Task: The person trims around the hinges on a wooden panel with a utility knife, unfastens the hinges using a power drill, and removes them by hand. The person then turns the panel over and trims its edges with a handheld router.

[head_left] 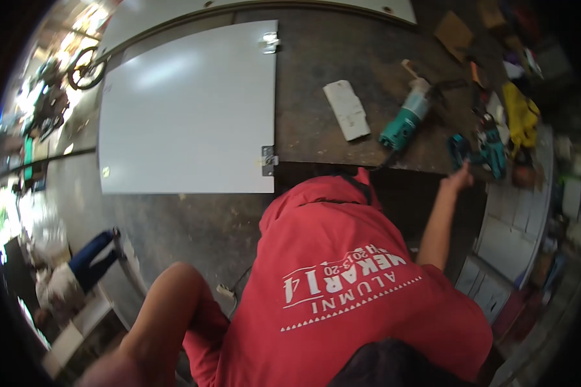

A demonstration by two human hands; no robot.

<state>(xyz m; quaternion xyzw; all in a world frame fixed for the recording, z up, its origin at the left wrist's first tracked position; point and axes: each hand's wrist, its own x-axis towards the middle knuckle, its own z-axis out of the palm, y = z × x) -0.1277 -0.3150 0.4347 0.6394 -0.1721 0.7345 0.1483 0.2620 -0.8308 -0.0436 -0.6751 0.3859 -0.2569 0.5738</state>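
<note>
My right hand (457,179) is at the right edge of the dark table, a finger stretched toward the teal and black cordless drill (493,155). Its fingertips are at the drill's handle side; whether they touch is unclear. My left hand (113,369) is blurred at the bottom left, past my bent elbow, its fingers not distinguishable. On the table (303,84) lies a large white panel (187,116) with metal hinges (268,161) along its right edge. A teal angle grinder (405,119) lies beside a flat, whitish piece (347,109).
Yellow cloth (521,116) and cardboard (454,35) lie beyond the drill. A white slatted piece (511,222) stands at the right. Another pale panel (368,8) spans the top. Lower left, a person (61,284) is in the background; a motorbike wheel (86,69) shows upper left.
</note>
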